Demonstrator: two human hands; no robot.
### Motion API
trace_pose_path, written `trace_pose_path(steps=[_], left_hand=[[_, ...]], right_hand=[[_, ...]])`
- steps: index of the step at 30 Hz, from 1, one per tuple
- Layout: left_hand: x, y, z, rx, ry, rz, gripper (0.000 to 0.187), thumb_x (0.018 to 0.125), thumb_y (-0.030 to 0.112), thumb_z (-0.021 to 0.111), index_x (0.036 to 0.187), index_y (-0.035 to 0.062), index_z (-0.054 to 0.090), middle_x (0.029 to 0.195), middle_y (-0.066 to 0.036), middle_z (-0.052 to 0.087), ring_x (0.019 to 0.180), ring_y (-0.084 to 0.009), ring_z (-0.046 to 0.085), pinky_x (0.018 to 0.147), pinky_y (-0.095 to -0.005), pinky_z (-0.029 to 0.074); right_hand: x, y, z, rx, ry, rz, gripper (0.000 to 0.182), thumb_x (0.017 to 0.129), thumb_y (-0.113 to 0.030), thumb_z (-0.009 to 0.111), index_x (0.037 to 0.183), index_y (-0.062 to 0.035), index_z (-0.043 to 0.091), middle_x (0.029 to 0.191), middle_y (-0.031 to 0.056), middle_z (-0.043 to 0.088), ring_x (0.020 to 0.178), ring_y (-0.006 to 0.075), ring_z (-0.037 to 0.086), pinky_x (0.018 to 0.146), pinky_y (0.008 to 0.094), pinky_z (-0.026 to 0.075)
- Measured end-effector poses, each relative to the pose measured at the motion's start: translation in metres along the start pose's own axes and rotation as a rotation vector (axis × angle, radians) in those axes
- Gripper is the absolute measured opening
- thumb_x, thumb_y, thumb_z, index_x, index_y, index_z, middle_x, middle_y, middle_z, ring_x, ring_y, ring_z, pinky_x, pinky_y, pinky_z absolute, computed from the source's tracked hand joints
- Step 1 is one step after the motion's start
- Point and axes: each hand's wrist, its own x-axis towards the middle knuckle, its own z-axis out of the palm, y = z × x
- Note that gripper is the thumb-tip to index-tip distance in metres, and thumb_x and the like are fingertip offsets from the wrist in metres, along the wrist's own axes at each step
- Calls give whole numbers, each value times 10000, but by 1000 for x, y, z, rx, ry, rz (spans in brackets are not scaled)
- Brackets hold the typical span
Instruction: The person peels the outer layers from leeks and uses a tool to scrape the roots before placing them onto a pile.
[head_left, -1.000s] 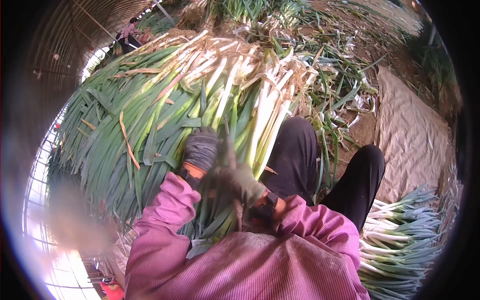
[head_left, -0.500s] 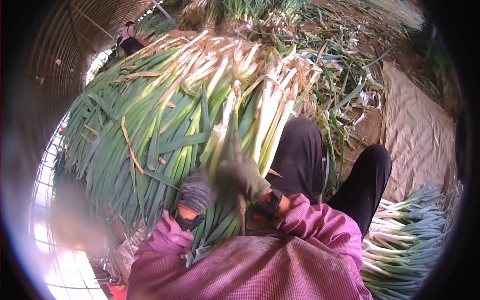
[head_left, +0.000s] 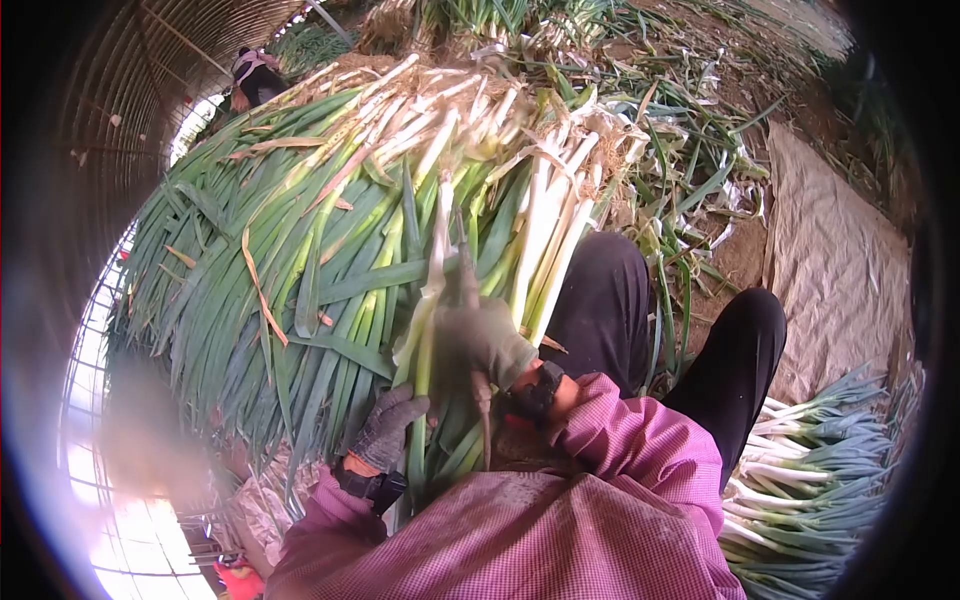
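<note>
My left hand [head_left: 388, 428], in a grey knit glove, is closed around the green leaves of a long scallion [head_left: 424, 355]. The scallion stands out from the pile, its pale stem and root end pointing away from me. My right hand [head_left: 490, 345], gloved and blurred by motion, is closed around a thin brown stick-like tool [head_left: 467, 262] just right of that stem. What the tool is exactly, I cannot make out. A large heap of scallions [head_left: 260, 260] lies in front, roots far, leaves toward me and left. Several thick white stems [head_left: 550, 230] lie right of the tool.
My bent knees [head_left: 735, 345] are at the right. Beside them lie a row of peeled scallions [head_left: 790, 470] and a beige sheet [head_left: 835, 260]. Leaf scraps [head_left: 690, 170] cover the soil beyond. Another person [head_left: 258, 78] is at the far left, near the tunnel wall [head_left: 120, 120].
My left hand has moved down and now grips the scallion's leaves. The scallion is more upright. The upper end of the tool has tilted slightly left and lower.
</note>
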Motion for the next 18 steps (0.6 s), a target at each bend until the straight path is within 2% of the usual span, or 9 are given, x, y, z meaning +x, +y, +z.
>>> trace_pose_path(steps=[3,6,9,12,15,18], left_hand=[[-1,-2,-1,-132,-17,-62,229,906,206,576,1052,31,598,718,-65,598,541,-156,573,484,-270,476],[-7,13,9,-153,-37,-105,153,919,217,566,936,70,604,684,-31,574,508,-138,543,467,-251,455],[-6,14,13,-77,19,-43,171,913,213,575,951,52,616,685,-31,588,548,-135,552,511,-262,458],[6,7,11,269,72,199,222,915,196,556,990,5,640,726,-52,603,643,-148,579,610,-268,470],[5,10,17,537,123,327,215,910,182,564,991,7,658,724,-71,604,693,-158,579,674,-272,456],[-1,-6,7,813,157,447,211,907,163,571,1037,18,654,707,-96,591,644,-189,565,631,-305,454]], right_hand=[[-43,-66,-10,124,39,238,328,792,-194,724,1015,25,623,827,74,620,690,187,566,628,336,451],[-55,-67,-9,104,36,227,307,800,-167,717,1022,24,624,827,82,631,704,192,590,641,332,474],[-83,-92,-10,415,153,344,282,810,-135,705,1030,23,626,833,93,646,729,197,618,669,325,501],[-84,-70,-5,360,39,320,261,821,-111,695,1035,23,626,856,110,660,755,201,639,698,323,521],[-84,-73,-5,460,20,339,295,815,-150,714,1032,28,622,861,105,654,742,197,628,675,324,507],[-65,-58,-5,299,58,288,331,808,-196,731,1017,34,618,853,97,644,730,193,616,652,324,489]])
